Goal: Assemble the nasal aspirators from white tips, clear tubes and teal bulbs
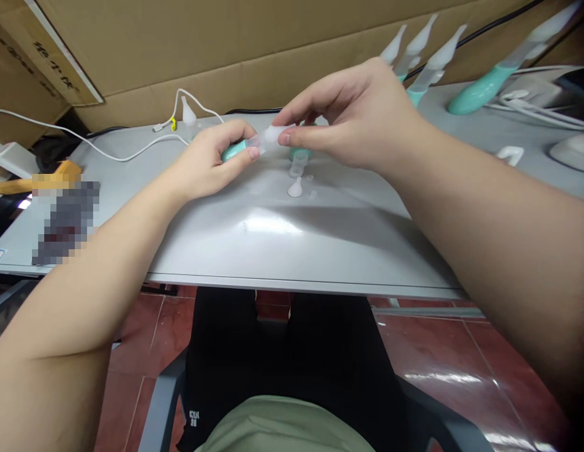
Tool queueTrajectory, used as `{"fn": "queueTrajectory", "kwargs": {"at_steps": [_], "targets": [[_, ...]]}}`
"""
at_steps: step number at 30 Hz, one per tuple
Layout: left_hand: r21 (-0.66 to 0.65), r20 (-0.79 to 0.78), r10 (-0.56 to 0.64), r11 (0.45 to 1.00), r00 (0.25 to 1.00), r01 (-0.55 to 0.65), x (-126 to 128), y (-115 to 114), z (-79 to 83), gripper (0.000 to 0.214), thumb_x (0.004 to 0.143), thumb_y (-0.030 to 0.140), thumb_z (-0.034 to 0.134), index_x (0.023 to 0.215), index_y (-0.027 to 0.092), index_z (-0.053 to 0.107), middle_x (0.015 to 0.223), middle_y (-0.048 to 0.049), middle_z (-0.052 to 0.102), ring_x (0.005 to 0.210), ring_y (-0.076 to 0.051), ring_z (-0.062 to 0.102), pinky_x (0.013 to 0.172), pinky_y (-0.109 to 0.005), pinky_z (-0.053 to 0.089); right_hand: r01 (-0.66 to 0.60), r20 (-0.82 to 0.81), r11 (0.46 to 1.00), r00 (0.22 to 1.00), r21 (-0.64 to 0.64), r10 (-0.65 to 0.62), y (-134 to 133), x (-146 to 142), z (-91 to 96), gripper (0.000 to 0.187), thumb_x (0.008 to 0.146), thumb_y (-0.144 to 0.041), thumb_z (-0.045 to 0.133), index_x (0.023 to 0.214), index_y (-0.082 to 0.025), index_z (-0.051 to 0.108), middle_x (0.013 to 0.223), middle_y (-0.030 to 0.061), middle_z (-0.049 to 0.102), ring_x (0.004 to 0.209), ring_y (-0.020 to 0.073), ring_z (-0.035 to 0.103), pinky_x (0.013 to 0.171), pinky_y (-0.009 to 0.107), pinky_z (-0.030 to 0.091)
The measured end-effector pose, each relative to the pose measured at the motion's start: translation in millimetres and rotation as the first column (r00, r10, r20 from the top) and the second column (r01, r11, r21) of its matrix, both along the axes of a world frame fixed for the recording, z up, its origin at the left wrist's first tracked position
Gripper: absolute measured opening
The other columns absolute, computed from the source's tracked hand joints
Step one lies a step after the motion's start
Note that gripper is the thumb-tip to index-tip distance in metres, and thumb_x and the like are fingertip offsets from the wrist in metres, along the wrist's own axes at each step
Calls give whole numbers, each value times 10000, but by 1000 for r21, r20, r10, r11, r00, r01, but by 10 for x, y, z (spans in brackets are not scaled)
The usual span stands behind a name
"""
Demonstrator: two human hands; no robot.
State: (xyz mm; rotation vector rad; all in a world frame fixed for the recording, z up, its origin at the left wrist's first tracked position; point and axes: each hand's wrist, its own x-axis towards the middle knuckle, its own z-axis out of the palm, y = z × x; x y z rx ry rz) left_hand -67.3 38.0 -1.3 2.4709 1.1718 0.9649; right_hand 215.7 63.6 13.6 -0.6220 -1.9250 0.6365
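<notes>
My left hand (211,157) is closed around a teal, handheld device that looks like a nasal aspirator (234,150), its clear end pointing right. In my right hand (362,119), thumb and fingers pinch a white translucent nozzle tip (274,134) at that clear end. Whether the tip is seated on it, I cannot tell. Just below my right hand, a clear tube piece (298,164) lies by another teal body (300,152), which is partly hidden. Nearer to me is a loose white cone-shaped nozzle (295,188) on the grey table (226,251).
Several teal devices with white nozzles (442,56) stand at the back right; one more teal device (480,91) leans beside them. Another white nozzle (188,113) stands behind my left hand near a white cable (132,157). A yellow-handled tool (61,176) lies left. Cardboard (226,50) walls the back.
</notes>
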Motion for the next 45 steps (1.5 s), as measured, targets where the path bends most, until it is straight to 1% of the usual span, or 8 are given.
{"fn": "queueTrajectory", "kwargs": {"at_steps": [6, 10, 19, 23, 30, 34, 39, 45], "targets": [[37, -4, 30, 999, 1000, -30, -1, 3, 7, 435, 1202, 723, 806, 1164, 292, 850, 1089, -100, 852, 1147, -396, 873, 1144, -561, 753, 13, -19, 1000, 1000, -2, -14, -49, 26, -8, 411, 883, 85, 965, 971, -304, 1066, 964, 0, 962, 879, 262, 845, 830, 411, 662], [72, -27, 57, 996, 998, -55, 12, -15, 0, 338, 1215, 599, 790, 1243, 274, 882, 1152, -105, 877, 1220, -401, 886, 1202, -565, 743, 13, -42, 1000, 999, 27, -12, -51, 17, -4, 457, 837, 115, 970, 932, -323, 1060, 922, 1, 953, 839, 251, 839, 796, 404, 649], [84, -37, 75, 994, 997, -72, 15, -64, 7, 309, 1217, 592, 812, 1253, 295, 891, 1260, -124, 910, 1338, -441, 879, 1287, -588, 697, -15, 1, 996, 1000, 91, 15, 22, 14, -33, 509, 829, 151, 926, 931, -331, 1052, 961, -6, 970, 875, 288, 902, 840, 423, 709], [82, -50, 82, 994, 995, -78, 9, -73, 8, 291, 1202, 577, 831, 1244, 302, 916, 1212, -124, 908, 1288, -437, 874, 1234, -564, 701, -46, 53, 988, 998, 148, 39, 117, 47, -62, 519, 819, 183, 917, 898, -321, 1013, 1024, -4, 986, 943, 275, 933, 907, 402, 742], [103, -229, 200, 978, 953, -181, 59, -210, 107, 360, 1229, 433, 712, 1457, 281, 945, 1341, -140, 930, 1301, -425, 868, 1151, -541, 678, -80, 213, 946, 977, 316, 11, 193, 129, -65, 437, 963, 108, 1004, 995, -328, 1006, 1079, -67, 975, 1043, 207, 954, 960, 329, 750], [109, -257, 219, 974, 941, -197, 70, -237, 133, 317, 1219, 415, 740, 1420, 294, 952, 1289, -129, 933, 1251, -418, 868, 1083, -525, 670, -49, 239, 942, 971, 331, -33, 209, 114, -73, 475, 951, 143, 1004, 1006, -329, 1004, 1087, -77, 964, 1053, 201, 935, 957, 326, 749], [98, -294, 214, 976, 932, -193, 77, -249, 151, 273, 1188, 368, 751, 1354, 293, 954, 1245, -126, 931, 1203, -417, 860, 1047, -524, 644, -48, 241, 978, 971, 204, -2, 302, 91, -77, 501, 840, 159, 1062, 846, -328, 946, 889, -74, 883, 1015, 187, 916, 954, 269, 728], [81, -310, 223, 975, 924, -208, 106, -275, 161, 211, 1143, 325, 770, 1235, 269, 952, 1142, -121, 897, 1157, -418, 845, 1025, -522, 627, -101, 361, 943, 932, 317, -22, 232, 134, -67, 496, 913, 144, 962, 964, -349, 978, 1034, -69, 931, 1022, 199, 896, 975, 312, 711]]}}
